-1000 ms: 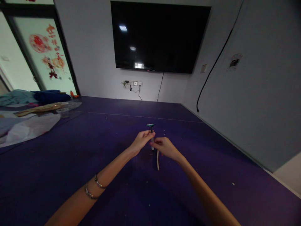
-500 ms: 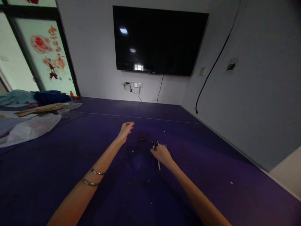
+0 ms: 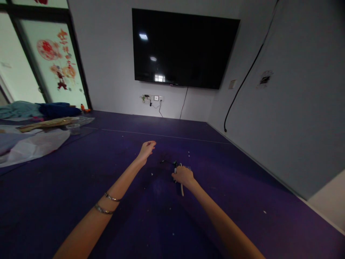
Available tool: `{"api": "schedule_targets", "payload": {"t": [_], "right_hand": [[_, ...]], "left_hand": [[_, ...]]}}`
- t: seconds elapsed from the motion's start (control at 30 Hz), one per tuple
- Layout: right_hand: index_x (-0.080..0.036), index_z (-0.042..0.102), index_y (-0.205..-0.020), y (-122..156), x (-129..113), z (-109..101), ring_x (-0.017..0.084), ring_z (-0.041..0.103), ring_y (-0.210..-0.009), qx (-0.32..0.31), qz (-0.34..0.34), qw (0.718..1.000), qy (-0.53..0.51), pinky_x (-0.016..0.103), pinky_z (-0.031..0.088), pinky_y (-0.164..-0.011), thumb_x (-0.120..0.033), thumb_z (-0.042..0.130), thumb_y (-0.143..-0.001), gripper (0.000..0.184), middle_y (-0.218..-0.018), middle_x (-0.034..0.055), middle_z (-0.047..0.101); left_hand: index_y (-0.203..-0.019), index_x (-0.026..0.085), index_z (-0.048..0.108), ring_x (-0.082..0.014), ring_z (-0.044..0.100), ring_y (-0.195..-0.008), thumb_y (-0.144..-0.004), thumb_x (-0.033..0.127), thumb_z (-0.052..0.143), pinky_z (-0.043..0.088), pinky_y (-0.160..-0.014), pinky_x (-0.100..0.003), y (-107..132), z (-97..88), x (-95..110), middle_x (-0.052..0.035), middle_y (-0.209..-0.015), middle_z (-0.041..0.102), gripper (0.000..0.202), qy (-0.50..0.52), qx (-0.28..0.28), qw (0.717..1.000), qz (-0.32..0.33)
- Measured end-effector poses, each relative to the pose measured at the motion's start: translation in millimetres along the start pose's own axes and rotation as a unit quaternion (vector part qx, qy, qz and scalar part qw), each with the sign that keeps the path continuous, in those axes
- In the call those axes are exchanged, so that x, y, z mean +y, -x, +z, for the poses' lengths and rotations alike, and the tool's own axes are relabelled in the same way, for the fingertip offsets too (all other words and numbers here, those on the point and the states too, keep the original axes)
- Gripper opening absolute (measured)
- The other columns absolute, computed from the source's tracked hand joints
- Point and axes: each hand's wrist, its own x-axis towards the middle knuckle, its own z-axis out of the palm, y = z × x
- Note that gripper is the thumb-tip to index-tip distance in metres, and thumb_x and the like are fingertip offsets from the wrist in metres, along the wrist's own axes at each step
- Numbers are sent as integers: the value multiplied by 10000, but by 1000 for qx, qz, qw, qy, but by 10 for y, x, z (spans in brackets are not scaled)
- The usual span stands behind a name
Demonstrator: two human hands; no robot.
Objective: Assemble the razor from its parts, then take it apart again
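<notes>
My right hand (image 3: pixel 183 175) is closed, low over the purple surface, around a small object with white and dark parts (image 3: pixel 175 167) that is mostly hidden by my fingers. A pale narrow strip (image 3: pixel 182 190) sticks out below this hand. From the top of the object a thin dark piece, like a wire (image 3: pixel 163 161), reaches left toward my other hand. My left hand (image 3: pixel 146 150) is raised to the left with its fingers curled together. Anything in those fingers is too small to make out. Two silver bracelets (image 3: pixel 107 203) circle the left forearm.
Small white scraps (image 3: pixel 152 174) dot the purple surface (image 3: pixel 129 230). Plastic sheeting (image 3: pixel 40 147), a clear cup (image 3: pixel 74 128) and folded cloths (image 3: pixel 58 109) lie at the left. A television (image 3: pixel 185 48) hangs above wall sockets (image 3: pixel 156 98). A black cable (image 3: pixel 242 79) dangles at right.
The view has shifted slightly. My left hand has moved a little to the right, and the dark wire-like piece now shows more clearly beside the object. My right hand keeps its grip.
</notes>
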Motion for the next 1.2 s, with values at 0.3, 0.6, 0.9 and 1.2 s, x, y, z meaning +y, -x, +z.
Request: {"api": "schedule_targets", "payload": {"t": [0.3,0.6,0.9,1.2], "right_hand": [[-127,675,-936,38,145,-147,308,646,-887,41,0,999,-19,371,474,-707,-393,450,-787,379,-939,188,677],[-191,693,-801,102,695,-403,248,649,-819,68,24,996,-48,296,429,-643,-377,457,-787,301,-858,108,685],[-199,692,-752,142,922,-362,232,650,-789,97,26,993,-68,258,388,-590,-347,451,-788,286,-809,87,691],[-189,694,-754,130,903,-312,222,652,-771,98,25,992,-80,246,351,-560,-351,452,-806,296,-796,85,698]], "left_hand": [[-845,154,680,-219,618,-859,-712,266,563,444,-755,-307,-131,6,-226,-95,-894,686,209,-143,-61,984,90],[-628,190,685,-217,618,-736,-659,257,643,412,-733,-290,-217,106,-675,-65,-679,663,85,-366,-110,907,175],[-618,214,704,-248,584,-852,-636,264,684,408,-804,-316,-308,190,-962,-80,-748,654,57,-347,-88,917,178],[-608,231,711,-271,557,-929,-651,342,690,376,-882,-345,-250,227,-979,-90,-807,634,122,-313,-93,928,178]]}}
